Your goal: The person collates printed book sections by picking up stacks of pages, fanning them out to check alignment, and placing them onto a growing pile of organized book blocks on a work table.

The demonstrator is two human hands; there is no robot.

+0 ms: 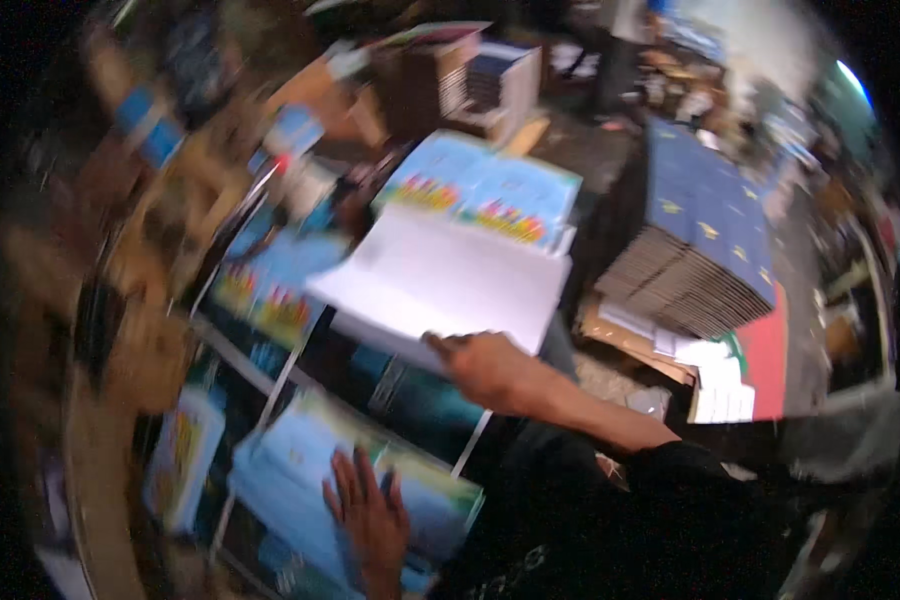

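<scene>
My right hand (pixel 495 372) has its fingers closed at the near edge of a large white sheet (pixel 460 270). That sheet's near left edge curves up, over more paper beneath. Beyond it lie blue printed sheets (pixel 480 185) with colourful figures along their lower part, partly covered by the white sheet. Lower left, my left hand (pixel 370 515) rests with fingers spread on a pile of pale blue printed sheets (pixel 290 465). A dark surface (pixel 395 385) crossed by light strips shows between the two piles. Motion blur softens the fingertips.
On the right rises a tall stack of dark blue books (pixel 705 235) with yellow marks, beside a red surface (pixel 767 360) and loose white papers (pixel 722 390). More blue printed sheets (pixel 270 280) lie at the left. Another book stack (pixel 470 80) stands at the back.
</scene>
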